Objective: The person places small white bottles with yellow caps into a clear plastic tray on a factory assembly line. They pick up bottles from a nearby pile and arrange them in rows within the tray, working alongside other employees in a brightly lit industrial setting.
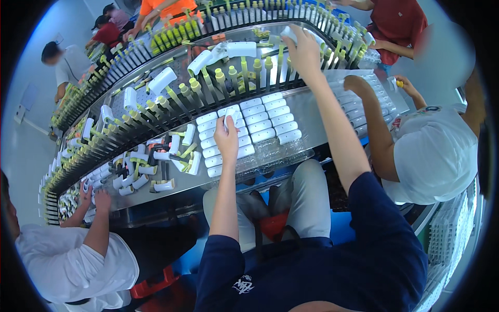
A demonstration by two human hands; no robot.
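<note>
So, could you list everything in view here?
White casings: over twenty, white, in rows before the person
Clear tray: at least one, transparent, by the rows
Loose parts: many, white, yellow-green and black, left of the rows
Posts: too many to count, black and yellow-green, along the line
Worktable: one, silvery, beneath the rows
Co-workers: at least six, mixed clothing colours, around the line
Shirt: one, navy, lower edge
Trousers: one pair, grey, centre
Left hand: one, bare, holding white piece
Right hand: one, bare, above posts, gripping another white piece
</note>
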